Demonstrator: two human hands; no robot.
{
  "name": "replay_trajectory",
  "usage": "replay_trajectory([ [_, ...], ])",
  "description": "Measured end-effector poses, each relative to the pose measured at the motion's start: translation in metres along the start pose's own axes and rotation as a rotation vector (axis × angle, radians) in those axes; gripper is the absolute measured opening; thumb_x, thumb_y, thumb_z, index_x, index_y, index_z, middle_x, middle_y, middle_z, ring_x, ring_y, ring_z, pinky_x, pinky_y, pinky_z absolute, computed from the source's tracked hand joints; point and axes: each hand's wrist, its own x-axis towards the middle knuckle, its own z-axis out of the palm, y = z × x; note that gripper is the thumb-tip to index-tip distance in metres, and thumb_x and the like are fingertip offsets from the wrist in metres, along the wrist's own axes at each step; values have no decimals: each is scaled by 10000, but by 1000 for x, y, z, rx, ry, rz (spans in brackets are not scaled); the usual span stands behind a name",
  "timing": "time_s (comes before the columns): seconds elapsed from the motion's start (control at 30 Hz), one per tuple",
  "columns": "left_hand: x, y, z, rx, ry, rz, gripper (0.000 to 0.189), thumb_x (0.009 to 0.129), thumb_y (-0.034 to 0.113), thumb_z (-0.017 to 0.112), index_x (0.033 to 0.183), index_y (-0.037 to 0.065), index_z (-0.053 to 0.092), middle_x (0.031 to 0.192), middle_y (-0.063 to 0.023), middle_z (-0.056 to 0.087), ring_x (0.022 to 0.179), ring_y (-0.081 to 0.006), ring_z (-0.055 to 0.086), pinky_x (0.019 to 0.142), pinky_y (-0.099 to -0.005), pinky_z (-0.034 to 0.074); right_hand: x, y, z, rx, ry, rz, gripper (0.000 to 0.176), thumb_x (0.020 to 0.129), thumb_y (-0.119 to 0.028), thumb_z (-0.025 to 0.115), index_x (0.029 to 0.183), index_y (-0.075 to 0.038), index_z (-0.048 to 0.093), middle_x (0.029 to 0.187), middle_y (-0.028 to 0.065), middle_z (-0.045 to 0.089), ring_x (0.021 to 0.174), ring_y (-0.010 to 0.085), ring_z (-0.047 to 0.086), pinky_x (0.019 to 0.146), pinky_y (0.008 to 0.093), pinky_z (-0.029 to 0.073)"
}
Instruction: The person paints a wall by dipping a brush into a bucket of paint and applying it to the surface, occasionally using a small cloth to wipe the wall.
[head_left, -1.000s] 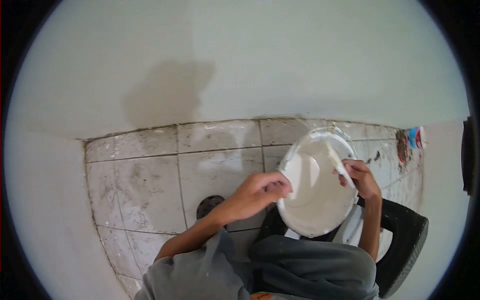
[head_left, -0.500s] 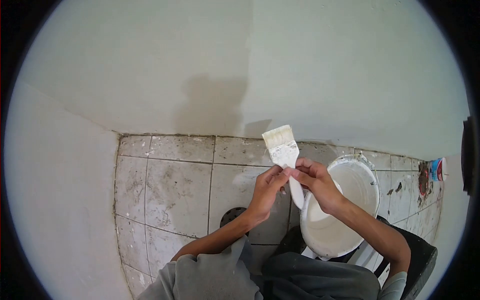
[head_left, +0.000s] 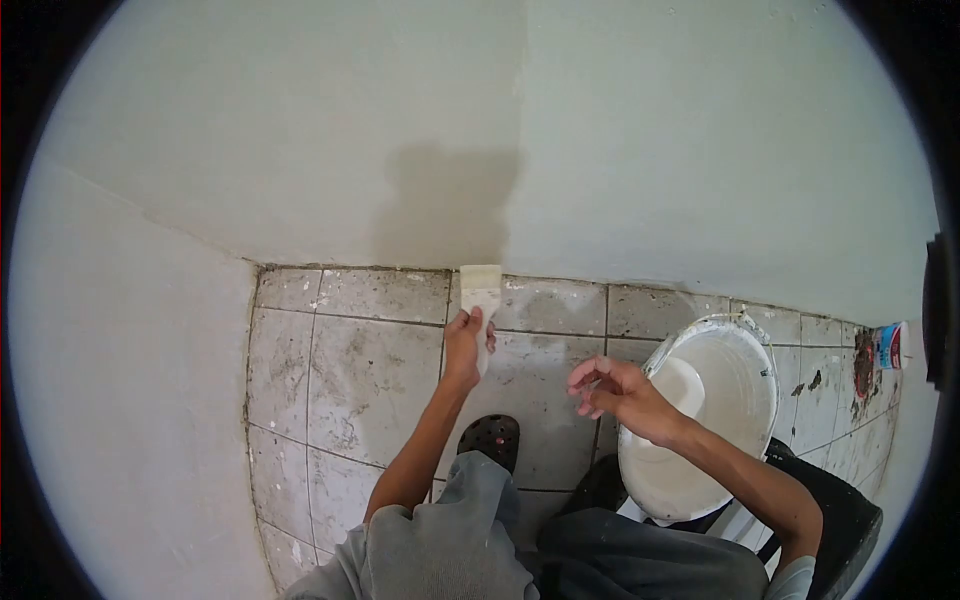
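A white paintbrush [head_left: 481,288] points bristles-up toward the foot of the wall [head_left: 640,160]. My left hand [head_left: 466,343] is wrapped round its handle, and the bristle tips overlap the line where wall meets floor. To the right, my right hand [head_left: 622,395] holds nothing; its fingers are loosely curled and apart. It hovers at the left rim of a bucket [head_left: 765,420] of whitish paint. Inside the bucket shows a round white container [head_left: 683,383], partly hidden behind the right hand and wrist.
Stained tiles [head_left: 385,370] cover the floor up to the wall corner at left. A black shoe [head_left: 490,440] stands below the left hand. At far right are a small blue-and-white can [head_left: 889,346] and a black chair-like object [head_left: 830,510].
The brush was held in both hands. My right hand has let go and opened beside the bucket, while my left has carried the brush left, toward the wall's base.
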Motion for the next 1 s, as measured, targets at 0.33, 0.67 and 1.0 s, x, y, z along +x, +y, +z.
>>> replay_trajectory([
  [0.33,24,35,-6,89,22,-103,236,980,254,527,952,20,517,670,-59,517,463,-126,419,421,-275,339,-10,-12,7,24,-119,-5,231,907,-20,442,1085,-64,581,999,43,624,813,110,585,737,267,473],
  [0.67,-38,124,27,36,-73,163,272,987,276,529,938,9,541,670,-48,509,464,-104,407,435,-253,333,-11,-12,5,9,-156,0,224,906,-26,446,1082,-58,581,983,45,630,820,109,580,740,262,465],
  [1.0,32,25,-19,68,-3,13,295,975,288,547,929,-4,543,634,-48,499,434,-116,410,397,-265,319,-13,-19,4,0,-164,-5,204,925,-2,441,1065,-46,582,974,56,628,834,115,585,763,267,482],
])
